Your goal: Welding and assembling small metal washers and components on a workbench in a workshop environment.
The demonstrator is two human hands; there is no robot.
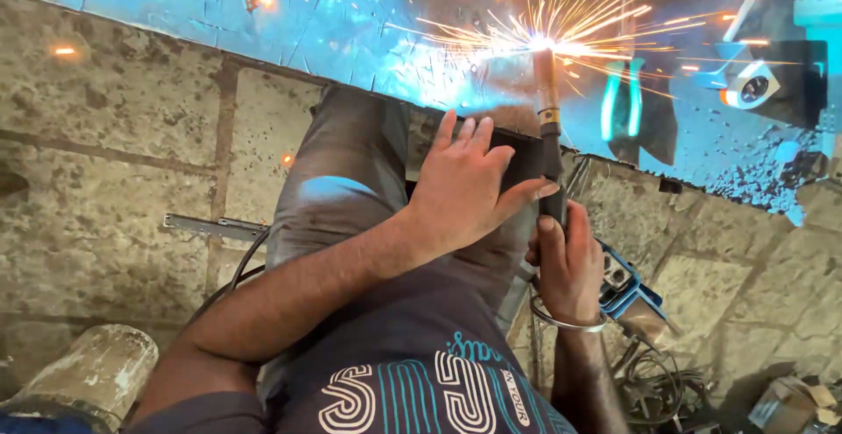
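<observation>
Underfoot lay a floor [114, 110] of rough stone slabs with dark joints, and across the far side ran a metal sheet [289, 22] lit blue by the arc. Sparks [570, 31] sprayed from a point at the far centre, where the tip of a welding holder [548, 118] met the sheet. The right hand [568, 263] was closed around the holder's grip, a thin bangle [566, 320] at its wrist. The left hand [465, 190] lay spread, fingers wide, on the raised knee [351, 180], its thumb touching the holder's shaft and gripping nothing. Pliers [621, 101] with teal handles lay on the sheet just right of the sparks, and a grinder [754, 83] farther right. A flat metal strip [215, 226] lay on the floor to the left, a cable [241, 272] curving beside it. A pale cylinder [92, 373] stood at the near left. Tangled wire [653, 386] lay at the near right, below a blue tool [624, 289].
</observation>
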